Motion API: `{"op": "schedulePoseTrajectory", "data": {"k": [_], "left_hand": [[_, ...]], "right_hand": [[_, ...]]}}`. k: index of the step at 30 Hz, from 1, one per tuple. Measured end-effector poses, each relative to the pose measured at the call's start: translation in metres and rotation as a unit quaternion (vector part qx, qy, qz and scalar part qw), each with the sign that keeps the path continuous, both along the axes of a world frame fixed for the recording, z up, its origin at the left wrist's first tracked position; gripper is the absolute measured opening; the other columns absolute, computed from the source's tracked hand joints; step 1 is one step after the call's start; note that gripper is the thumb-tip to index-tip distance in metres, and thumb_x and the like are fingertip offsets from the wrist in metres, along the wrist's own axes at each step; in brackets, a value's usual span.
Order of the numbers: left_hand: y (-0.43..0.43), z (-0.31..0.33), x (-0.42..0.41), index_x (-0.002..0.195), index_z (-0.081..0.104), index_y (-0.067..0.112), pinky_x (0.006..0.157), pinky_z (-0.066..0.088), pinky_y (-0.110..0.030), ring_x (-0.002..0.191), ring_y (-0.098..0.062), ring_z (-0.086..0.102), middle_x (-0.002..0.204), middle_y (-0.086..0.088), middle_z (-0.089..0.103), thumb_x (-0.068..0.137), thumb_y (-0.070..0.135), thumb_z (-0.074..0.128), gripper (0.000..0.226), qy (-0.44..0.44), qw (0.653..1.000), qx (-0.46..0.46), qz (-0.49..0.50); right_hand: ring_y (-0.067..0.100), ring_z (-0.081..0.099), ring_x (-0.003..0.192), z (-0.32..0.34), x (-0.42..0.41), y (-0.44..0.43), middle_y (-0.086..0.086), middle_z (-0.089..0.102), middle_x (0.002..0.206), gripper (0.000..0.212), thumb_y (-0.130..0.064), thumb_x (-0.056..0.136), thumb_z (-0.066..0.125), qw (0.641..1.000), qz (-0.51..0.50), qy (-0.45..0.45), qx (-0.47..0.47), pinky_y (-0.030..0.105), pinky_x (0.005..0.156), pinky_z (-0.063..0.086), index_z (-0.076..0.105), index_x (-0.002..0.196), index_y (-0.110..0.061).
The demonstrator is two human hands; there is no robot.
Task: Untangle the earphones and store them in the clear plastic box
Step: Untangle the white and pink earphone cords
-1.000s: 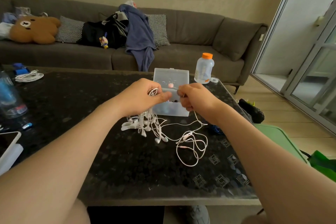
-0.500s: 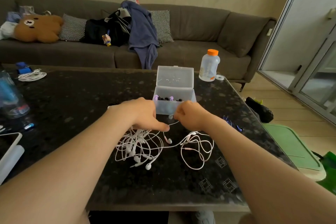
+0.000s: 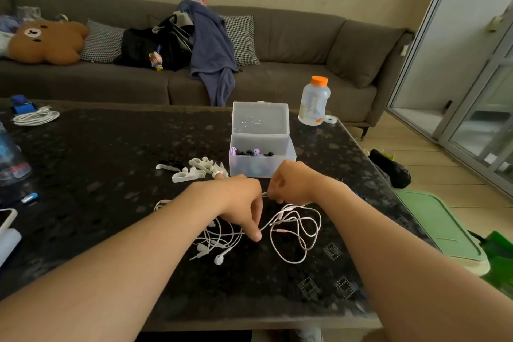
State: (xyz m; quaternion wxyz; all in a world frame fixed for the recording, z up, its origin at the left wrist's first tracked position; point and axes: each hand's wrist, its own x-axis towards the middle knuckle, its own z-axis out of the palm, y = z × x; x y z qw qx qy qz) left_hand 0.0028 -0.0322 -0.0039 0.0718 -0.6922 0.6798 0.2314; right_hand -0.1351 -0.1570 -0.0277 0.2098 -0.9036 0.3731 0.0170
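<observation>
Dim daylight enters from the right; edges bend, perhaps slightly soft.

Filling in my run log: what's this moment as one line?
phase: untangling | left hand: holds white earphones on table | right hand: pinches their cable | clear plastic box: lid open

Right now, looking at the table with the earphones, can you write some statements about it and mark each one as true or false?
1. The clear plastic box has its lid open. True.
2. The white earphones lie inside the box. False: they lie tangled on the table, in front of it.
3. The bottle has an orange cap. True.
4. The box is empty. False: small dark and purple pieces are in it.
5. The right hand lies flat and open. False: its fingers are curled, pinching a cable.
</observation>
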Motion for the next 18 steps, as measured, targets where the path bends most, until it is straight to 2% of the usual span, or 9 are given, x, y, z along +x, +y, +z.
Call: {"op": "schedulePoseTrajectory", "data": {"k": [2, 4, 6, 8, 11, 13, 15, 16, 18], "left_hand": [[0.0, 0.001, -0.002, 0.095, 0.082, 0.03, 0.095, 0.051, -0.037, 0.099, -0.006, 0.064, 0.095, 0.016, 0.073, 0.087, 0.043, 0.084, 0.015, -0.007, 1.0, 0.014, -0.005], [0.001, 0.002, -0.003, 0.096, 0.082, 0.029, 0.088, 0.057, -0.032, 0.092, -0.005, 0.067, 0.094, 0.015, 0.075, 0.088, 0.038, 0.083, 0.013, -0.003, 1.0, 0.021, -0.003], [0.002, 0.003, -0.002, 0.093, 0.081, 0.027, 0.078, 0.058, -0.026, 0.085, -0.005, 0.068, 0.092, 0.014, 0.075, 0.087, 0.037, 0.081, 0.012, 0.007, 0.999, 0.034, 0.007], [0.004, 0.007, 0.002, 0.09, 0.079, 0.023, 0.075, 0.055, -0.029, 0.08, -0.009, 0.065, 0.086, 0.011, 0.073, 0.087, 0.042, 0.076, 0.02, 0.026, 0.999, 0.036, 0.027], [0.007, 0.017, 0.007, 0.076, 0.067, 0.017, 0.069, 0.046, -0.033, 0.073, -0.017, 0.057, 0.077, 0.002, 0.062, 0.092, 0.049, 0.061, 0.036, 0.029, 0.994, -0.048, 0.089], [0.008, 0.025, 0.009, 0.071, 0.056, 0.016, 0.071, 0.042, -0.037, 0.079, -0.023, 0.054, 0.081, -0.004, 0.057, 0.095, 0.044, 0.052, 0.037, 0.078, 0.975, -0.118, 0.169], [0.011, 0.033, 0.011, 0.072, 0.057, 0.016, 0.084, 0.046, -0.046, 0.09, -0.032, 0.056, 0.091, -0.01, 0.061, 0.094, 0.045, 0.047, 0.038, 0.142, 0.944, -0.181, 0.238], [0.012, 0.035, 0.013, 0.072, 0.06, 0.015, 0.085, 0.046, -0.047, 0.092, -0.034, 0.057, 0.094, -0.012, 0.064, 0.095, 0.045, 0.046, 0.04, 0.168, 0.931, -0.206, 0.252], [0.013, 0.034, 0.019, 0.075, 0.069, 0.012, 0.077, 0.044, -0.04, 0.089, -0.027, 0.062, 0.087, -0.007, 0.07, 0.101, 0.039, 0.047, 0.044, 0.209, 0.913, -0.232, 0.263]], "right_hand": [[0.016, 0.071, 0.073, 0.004, -0.004, -0.001, 0.0, 0.077, 0.078, 0.026, -0.02, 0.096, 0.07, 1.0, 0.001, -0.019, 0.007, 0.032, 0.082, 0.062, 0.079, 0.071, -0.017], [0.012, 0.068, 0.068, 0.01, -0.007, -0.001, 0.0, 0.076, 0.076, 0.024, -0.022, 0.097, 0.07, 0.997, -0.014, -0.077, -0.002, 0.027, 0.076, 0.06, 0.081, 0.077, -0.014], [0.011, 0.069, 0.066, 0.017, -0.009, 0.0, 0.005, 0.076, 0.078, 0.022, -0.023, 0.098, 0.069, 0.988, -0.046, -0.149, -0.013, 0.024, 0.068, 0.058, 0.081, 0.084, -0.011], [0.011, 0.074, 0.065, 0.024, -0.009, 0.003, 0.006, 0.077, 0.083, 0.019, -0.02, 0.1, 0.067, 0.969, -0.105, -0.221, 0.02, 0.021, 0.061, 0.056, 0.08, 0.09, -0.009], [0.017, 0.075, 0.062, 0.033, -0.008, 0.007, 0.011, 0.076, 0.087, 0.018, -0.015, 0.102, 0.063, 0.933, -0.189, -0.298, 0.068, 0.026, 0.058, 0.063, 0.077, 0.095, -0.008], [0.019, 0.07, 0.061, 0.037, -0.008, 0.008, 0.008, 0.073, 0.086, 0.016, -0.018, 0.103, 0.063, 0.918, -0.218, -0.324, 0.064, 0.025, 0.054, 0.06, 0.077, 0.099, -0.012], [0.016, 0.065, 0.065, 0.04, -0.01, 0.008, 0.002, 0.07, 0.085, 0.016, -0.023, 0.104, 0.064, 0.917, -0.218, -0.334, 0.025, 0.022, 0.053, 0.053, 0.078, 0.105, -0.016], [0.015, 0.065, 0.067, 0.041, -0.011, 0.008, -0.001, 0.07, 0.086, 0.017, -0.025, 0.104, 0.064, 0.917, -0.211, -0.339, 0.009, 0.021, 0.054, 0.051, 0.078, 0.107, -0.016], [0.012, 0.064, 0.069, 0.043, -0.013, 0.009, -0.003, 0.07, 0.085, 0.018, -0.026, 0.104, 0.064, 0.918, -0.192, -0.346, -0.014, 0.018, 0.057, 0.048, 0.079, 0.108, -0.017]]}}
